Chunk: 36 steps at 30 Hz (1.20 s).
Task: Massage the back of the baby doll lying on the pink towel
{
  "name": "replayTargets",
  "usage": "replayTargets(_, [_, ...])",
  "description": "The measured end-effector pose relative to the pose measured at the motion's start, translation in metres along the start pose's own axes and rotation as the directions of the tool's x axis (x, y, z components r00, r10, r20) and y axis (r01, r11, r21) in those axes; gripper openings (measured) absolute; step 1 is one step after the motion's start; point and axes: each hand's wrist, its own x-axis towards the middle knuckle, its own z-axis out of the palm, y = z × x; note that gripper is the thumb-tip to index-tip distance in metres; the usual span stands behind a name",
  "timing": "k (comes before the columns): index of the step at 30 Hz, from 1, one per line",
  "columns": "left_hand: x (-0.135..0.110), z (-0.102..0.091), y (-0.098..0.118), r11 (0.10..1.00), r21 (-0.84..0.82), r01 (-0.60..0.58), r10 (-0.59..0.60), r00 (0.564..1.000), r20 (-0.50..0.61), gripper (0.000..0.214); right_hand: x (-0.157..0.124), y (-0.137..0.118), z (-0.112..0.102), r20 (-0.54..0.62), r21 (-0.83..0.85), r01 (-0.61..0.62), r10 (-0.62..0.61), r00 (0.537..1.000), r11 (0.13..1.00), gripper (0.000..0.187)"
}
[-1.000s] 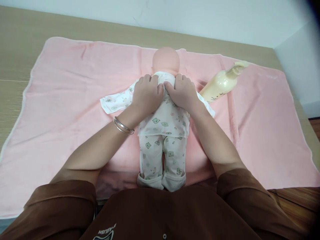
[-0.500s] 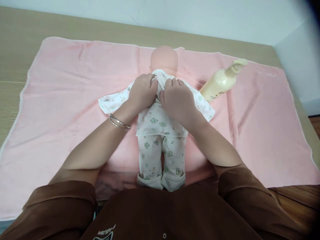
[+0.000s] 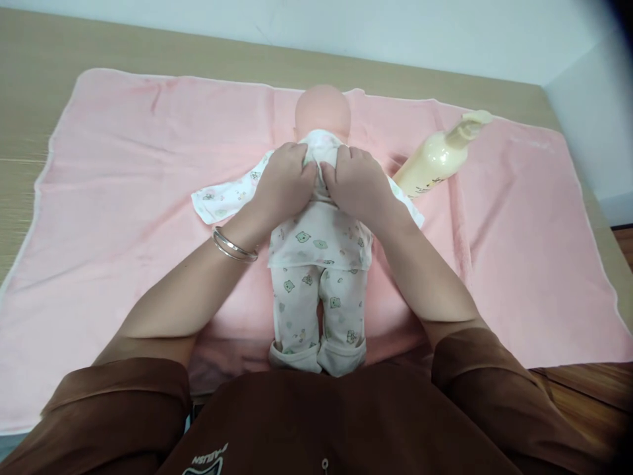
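A baby doll lies on its front, its bare smooth head at the far end and its legs toward me. It wears a white printed shirt and matching trousers with turned-up cuffs. On the left of its upper back, my left hand has its fingers curled on the shirt cloth. My right hand does the same on the right side. Both thumbs point inward, close together near the spine, with creased cloth between them. My hands partly hide the doll's shoulders.
Under the doll, a pink blanket with pale edging covers much of the wooden table. A cream pump bottle lies tilted on the blanket, just right of the doll's sleeve. A white wall rises behind the table.
My right hand has turned slightly and its thumb has shifted up and inward. The cloth bunched between my thumbs lies somewhat flatter. The doll and bottle stay in place.
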Motion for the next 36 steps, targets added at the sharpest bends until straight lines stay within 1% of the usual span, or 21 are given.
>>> replayTargets(2, [0.007,0.004,-0.008,0.998,-0.023,0.060,-0.060,0.998,0.006,0.017,-0.010,-0.010,0.003,-0.050,-0.011,0.041,-0.041,0.998,0.999,0.057])
replayTargets(3, [0.009,0.006,-0.011,0.997,-0.030,0.068,-0.068,0.998,0.006,0.018,-0.014,-0.014,0.004,-0.076,-0.002,0.054,-0.054,0.996,0.999,0.056])
replayTargets(5, [0.011,0.010,-0.015,0.998,-0.032,0.050,-0.050,0.999,-0.007,0.019,-0.016,-0.017,0.007,-0.110,0.032,0.067,-0.063,0.992,0.997,0.052])
replayTargets(7, [0.008,0.013,-0.015,1.000,0.014,0.010,-0.009,1.000,-0.020,0.018,-0.011,-0.014,0.008,-0.112,0.066,0.064,-0.056,0.992,0.996,0.046])
replayTargets(10, [-0.002,0.010,-0.004,0.987,0.156,-0.034,0.039,0.999,-0.030,0.013,0.003,-0.001,0.007,-0.084,0.089,0.020,-0.013,0.996,0.996,0.044])
replayTargets(12, [-0.011,0.005,0.008,0.970,0.233,-0.066,0.073,0.997,-0.021,0.013,0.012,0.008,0.005,-0.063,0.107,-0.024,0.031,0.998,0.994,0.048])
replayTargets(14, [-0.020,0.000,0.019,0.960,0.261,-0.103,0.107,0.994,-0.001,0.020,0.018,0.015,0.002,-0.028,0.137,-0.053,0.057,0.998,0.989,0.055])
replayTargets(17, [-0.022,-0.001,0.022,0.974,0.187,-0.125,0.128,0.992,-0.006,0.026,0.019,0.019,-0.002,0.021,0.149,-0.046,0.044,0.999,0.988,0.062])
replayTargets(19, [-0.017,0.002,0.015,0.990,0.089,-0.105,0.108,0.994,-0.028,0.022,0.014,0.017,-0.005,0.046,0.125,-0.025,0.019,0.999,0.992,0.063])
replayTargets(22, [-0.003,0.006,0.000,0.999,-0.019,-0.033,0.033,0.999,-0.023,0.016,0.000,0.007,-0.007,0.047,0.043,0.017,-0.019,0.999,0.999,0.059])
replayTargets(24, [0.004,0.009,-0.007,0.999,-0.042,0.028,-0.029,0.999,-0.023,0.018,-0.010,-0.002,-0.008,0.013,-0.011,0.050,-0.050,0.999,0.999,0.057])
replayTargets(26, [0.007,0.011,-0.011,0.998,-0.034,0.060,-0.061,0.997,-0.040,0.020,-0.016,-0.009,-0.009,-0.008,-0.034,0.073,-0.073,0.997,0.997,0.056])
replayTargets(29, [0.007,0.017,-0.014,0.999,-0.016,0.042,-0.043,0.997,-0.064,0.022,-0.013,-0.010,-0.009,0.006,-0.040,0.086,-0.086,0.996,0.996,0.051])
replayTargets(32, [0.004,0.022,-0.019,0.999,-0.028,0.015,-0.017,0.996,-0.085,0.027,0.000,-0.002,-0.008,0.023,-0.036,0.030,-0.029,0.999,0.999,0.051])
replayTargets(34, [0.004,0.026,-0.023,0.999,-0.038,0.025,-0.029,0.993,-0.111,0.031,0.008,0.004,-0.006,0.029,-0.005,-0.045,0.045,0.999,0.999,0.055])
replayTargets(36, [0.004,0.028,-0.025,0.998,-0.046,0.051,-0.057,0.990,-0.127,0.032,0.014,0.008,-0.003,0.034,0.046,-0.090,0.089,0.995,0.995,0.057])
